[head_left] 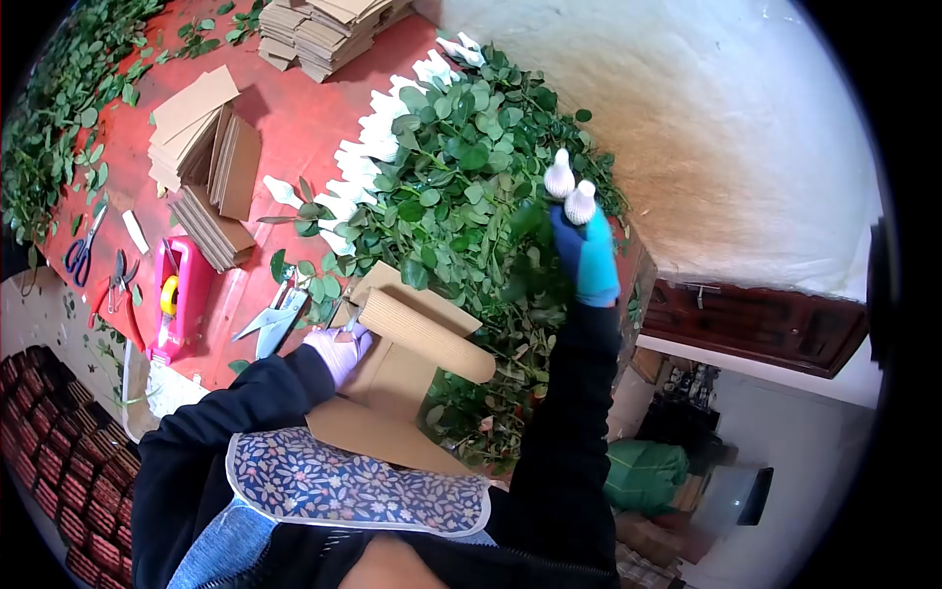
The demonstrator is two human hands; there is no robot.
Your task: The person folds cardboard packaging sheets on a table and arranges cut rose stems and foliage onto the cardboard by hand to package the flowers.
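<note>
My right hand [586, 253], in a blue and teal glove, is closed around two flowers [580, 203] whose heads are wrapped in white ribbed netting. Their leafy stems hang blurred beside the hand, over the pile of green foliage. My left hand [339, 351], in a pale purple glove, is closed at the left end of a corrugated cardboard roll [427, 337]. A small greyish bit shows at its fingertips, too small to name. Under the roll lies a flat cardboard sheet [388, 378]. Many white-wrapped flowers [358, 169] lie in a row with leafy stems [461, 187] to the right.
On the red table [304, 108] are cardboard stacks [324, 34], folded cardboard pieces [211, 157], a pink tape dispenser [182, 299], red-handled pruners [120, 294], scissors [83, 250] and a grey metal hand tool [277, 322]. More foliage [69, 108] lies at far left. A pale wall [726, 128] stands right.
</note>
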